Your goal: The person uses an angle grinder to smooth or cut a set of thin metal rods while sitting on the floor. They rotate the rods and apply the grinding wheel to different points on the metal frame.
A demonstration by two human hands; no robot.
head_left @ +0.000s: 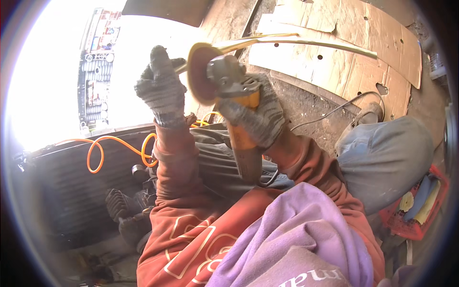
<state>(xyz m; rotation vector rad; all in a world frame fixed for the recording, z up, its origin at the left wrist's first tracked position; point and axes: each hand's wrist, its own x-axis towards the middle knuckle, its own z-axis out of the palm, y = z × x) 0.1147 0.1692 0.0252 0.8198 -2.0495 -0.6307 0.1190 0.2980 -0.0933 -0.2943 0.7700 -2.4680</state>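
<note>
My right hand [260,112], in a grey striped work glove, is wrapped around the yellow and grey body of an angle grinder [242,136]. Its brown round disc [202,74] faces left, toward my other hand. In a similar glove, my left hand [162,86] is closed on the near end of a long, thin gold-coloured metal strip [315,42]. The strip runs behind the disc and out to the upper right, where it appears as two lengths. The disc hides part of the strip, so I cannot tell whether they touch.
Cardboard sheets [330,67] cover the floor at the upper right. An orange coiled hose [98,148] lies at the left over a dark panel, above a dark machine [126,210]. A black cable [330,114] crosses the floor. Beside my knee stands a red crate [418,225] with items inside.
</note>
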